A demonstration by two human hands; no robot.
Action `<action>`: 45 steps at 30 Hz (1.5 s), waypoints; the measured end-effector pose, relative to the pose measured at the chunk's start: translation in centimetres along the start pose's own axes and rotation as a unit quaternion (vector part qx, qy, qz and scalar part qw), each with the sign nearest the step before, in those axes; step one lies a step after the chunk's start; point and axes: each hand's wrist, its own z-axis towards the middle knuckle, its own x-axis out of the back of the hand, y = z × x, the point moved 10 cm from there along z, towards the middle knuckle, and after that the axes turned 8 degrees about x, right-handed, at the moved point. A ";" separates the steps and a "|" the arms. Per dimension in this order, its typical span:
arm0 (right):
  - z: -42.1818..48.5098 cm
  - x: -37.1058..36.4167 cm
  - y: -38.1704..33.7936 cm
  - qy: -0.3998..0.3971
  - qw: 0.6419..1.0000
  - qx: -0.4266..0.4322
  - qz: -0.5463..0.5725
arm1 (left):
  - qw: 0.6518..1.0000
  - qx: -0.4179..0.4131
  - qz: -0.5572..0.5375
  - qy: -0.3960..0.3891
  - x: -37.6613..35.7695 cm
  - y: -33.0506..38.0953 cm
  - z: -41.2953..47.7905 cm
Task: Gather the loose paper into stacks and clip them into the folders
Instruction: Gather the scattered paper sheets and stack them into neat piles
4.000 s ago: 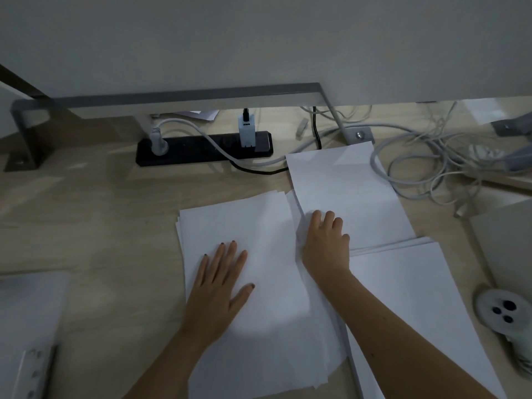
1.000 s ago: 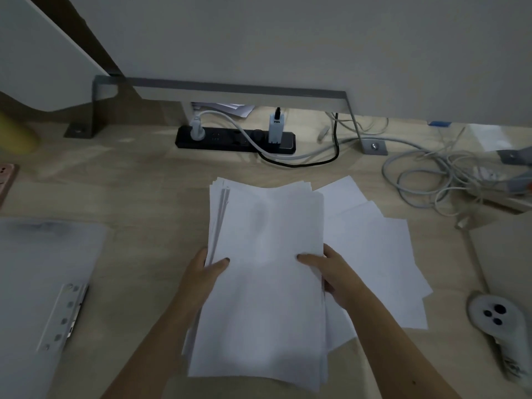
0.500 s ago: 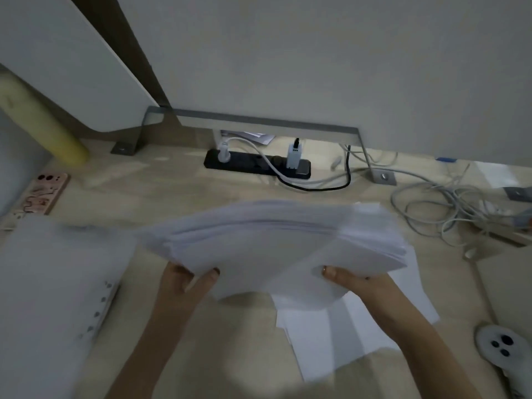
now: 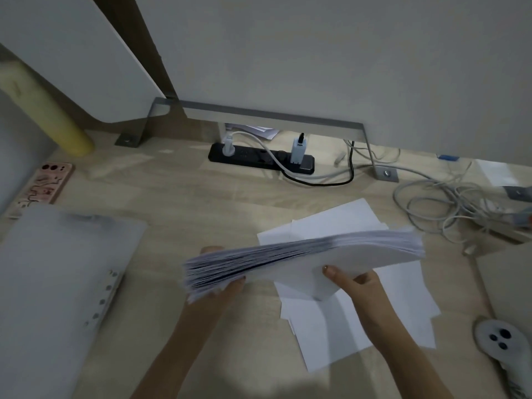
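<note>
Two hands carry the paper stack (image 4: 305,260) above the desk (image 4: 201,197) at frame centre. My left hand (image 4: 221,286) closes on the stack's lower-left end, thumb on top, remaining fingers hidden beneath. My right hand (image 4: 357,283) pinches the near edge right of centre, thumb pressed on the top sheet.

The stack is thick, so I judge it moderately heavy. It is limp: the middle bows and the edges fan unevenly. The sheets look smooth and liable to slide over one another. Support is best at both short ends, with fingers spread underneath and thumbs clamping from above; a grip at one corner would probably let the sheets splay.

Several loose sheets (image 4: 359,318) lie on the desk at lower right, beneath the stack. The open folder (image 4: 57,283) lies at lower left, its clip strip (image 4: 105,295) facing the stack.
</note>
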 end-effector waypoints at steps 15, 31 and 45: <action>-0.8 -0.4 -3.2 0.043 0.995 0.090 -0.018 | 0.989 -0.110 -0.081 0.047 3.5 5.7 -2.0; -0.2 -8.3 5.2 -0.053 0.991 -0.124 0.004 | 0.995 0.050 0.045 0.068 9.4 -2.7 2.8; -5.0 2.0 12.5 0.105 0.971 -0.214 0.011 | 0.895 0.177 0.359 0.197 13.9 -9.6 3.5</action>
